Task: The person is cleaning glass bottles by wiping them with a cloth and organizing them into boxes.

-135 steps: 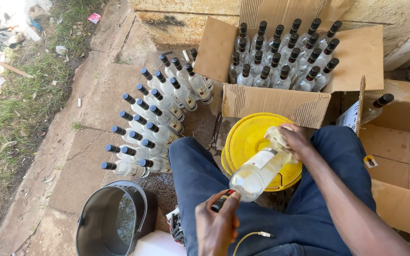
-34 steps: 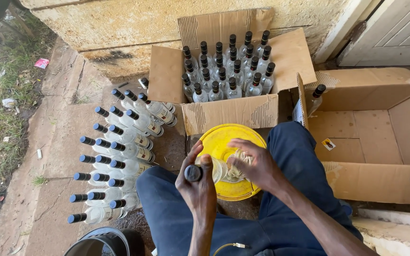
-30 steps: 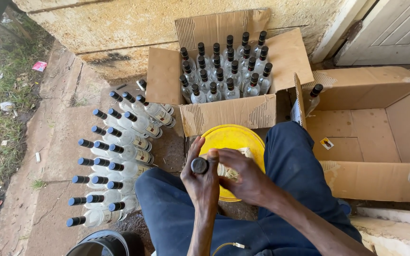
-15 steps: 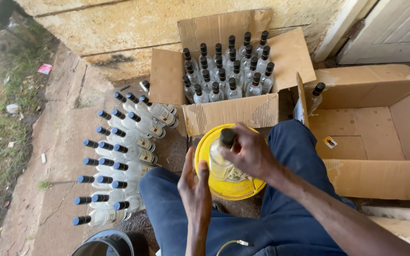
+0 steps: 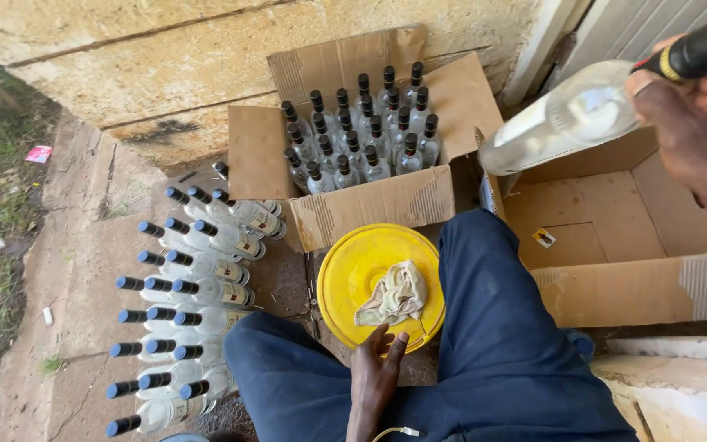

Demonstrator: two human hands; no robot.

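Right hand (image 5: 697, 123) around clear bottle (image 5: 566, 119), apparently above open box (image 5: 615, 237).

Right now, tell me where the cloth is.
In the head view the crumpled cloth lies on the yellow lid, low centre between the person's knees, just beyond the left hand and in front of the box of upright bottles.

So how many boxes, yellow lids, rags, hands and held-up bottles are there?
Boxes: 2
Lid: 1
Rag: 1
Hands: 2
Bottle held up: 1
Total: 7
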